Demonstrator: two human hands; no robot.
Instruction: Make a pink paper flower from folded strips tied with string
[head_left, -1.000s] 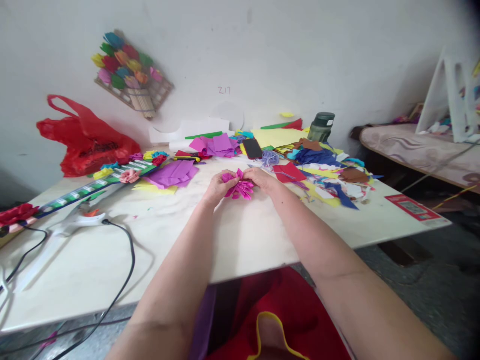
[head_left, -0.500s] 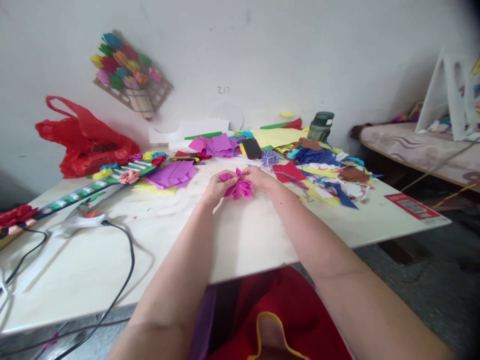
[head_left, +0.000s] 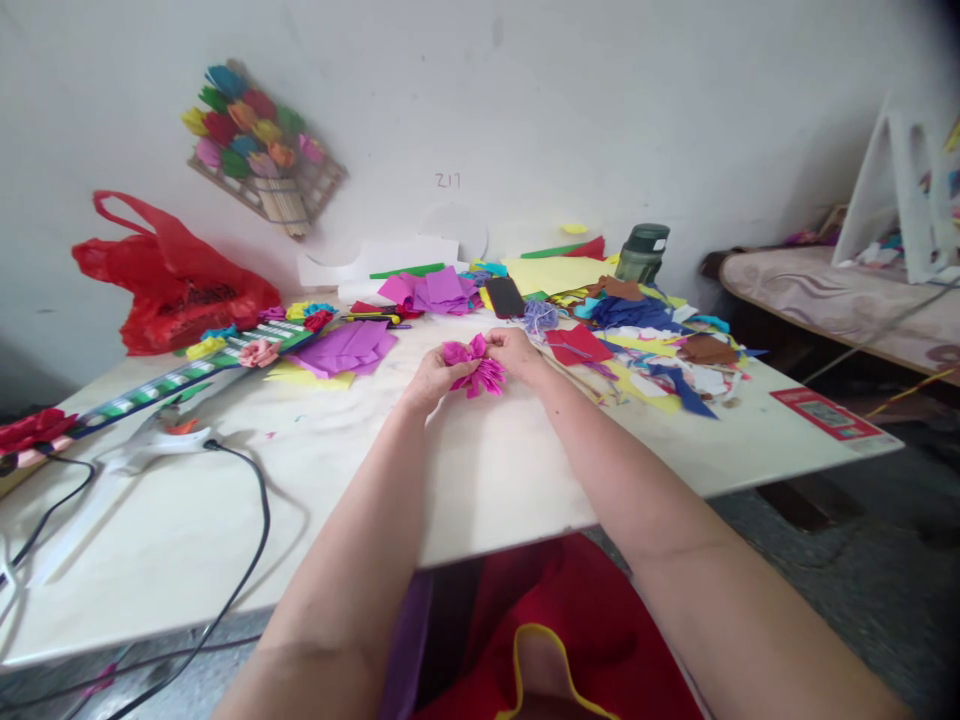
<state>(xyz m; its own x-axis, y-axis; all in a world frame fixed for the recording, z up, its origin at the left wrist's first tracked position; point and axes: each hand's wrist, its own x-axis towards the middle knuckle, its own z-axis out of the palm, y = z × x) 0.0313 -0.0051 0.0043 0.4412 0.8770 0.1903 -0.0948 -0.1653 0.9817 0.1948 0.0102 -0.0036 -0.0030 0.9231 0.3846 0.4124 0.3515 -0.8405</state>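
Note:
Over the middle of the white table (head_left: 495, 450) I hold a magenta paper flower (head_left: 484, 377) with pleated, fanned-out layers. My left hand (head_left: 436, 378) pinches it from the left side, its thumb lying across the paper. On the other side my right hand (head_left: 511, 352) has its fingertips closed on the flower's upper right edge. A stack of purple paper sheets (head_left: 349, 348) lies to the left of my hands, and a red paper piece (head_left: 579, 345) lies to the right.
A white glue gun (head_left: 142, 450) with a black cord rests at left, by a flower-decorated strip (head_left: 172, 382). A red plastic bag (head_left: 176, 285) stands behind. Toward the back are a phone (head_left: 505, 297), yarn (head_left: 540, 317), paper scraps (head_left: 637, 318) and a green bottle (head_left: 641, 252).
My right hand has shifted slightly up and right along the flower. The upper petals look more spread apart, and the left hand stays in nearly the same place.

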